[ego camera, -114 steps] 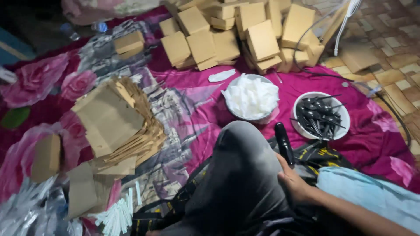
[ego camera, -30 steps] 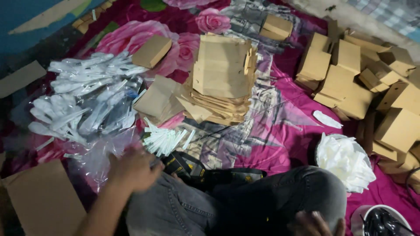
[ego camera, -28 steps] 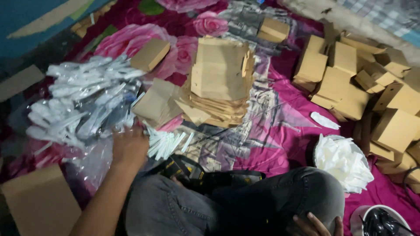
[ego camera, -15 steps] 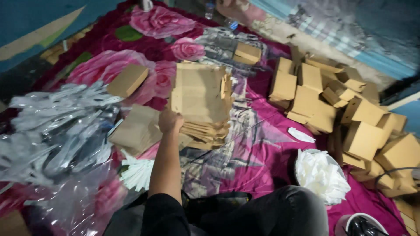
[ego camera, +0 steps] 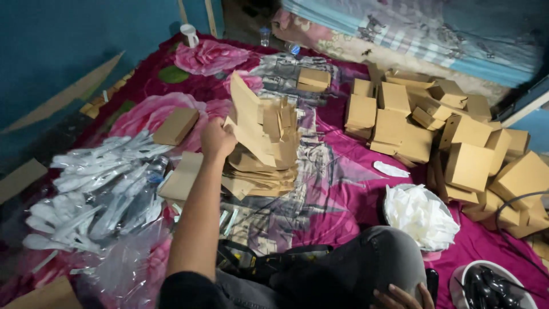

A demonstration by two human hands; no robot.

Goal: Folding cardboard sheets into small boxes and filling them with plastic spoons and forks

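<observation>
Nearest, the right hand [ego camera: 400,297] rests on a dark trouser knee [ego camera: 372,257] at the bottom edge; only its fingertips show, so whether it is spread or curled cannot be told. Beside it at far right, a white bowl [ego camera: 457,280] of black pieces is cut off by the frame. Just beyond the knee sits a heap of crumpled white bags [ego camera: 420,214]. At near left, clear-wrapped white spoons [ego camera: 97,189] lie in a loose, glossy pile on plastic film.

Further out, the left hand [ego camera: 216,139] reaches over the magenta flowered blanket [ego camera: 343,189] and is pinching one flat cardboard blank [ego camera: 249,123], lifting it tilted off the stack [ego camera: 266,166] of like blanks at mid-scene. The forearm hides part of a flat brown sheet [ego camera: 180,177] left of the stack. A folded box [ego camera: 176,126] lies just left of the hand. At far right, many folded brown boxes [ego camera: 434,131] are heaped together; farthest, a white cup [ego camera: 189,34] stands by the blue wall.
</observation>
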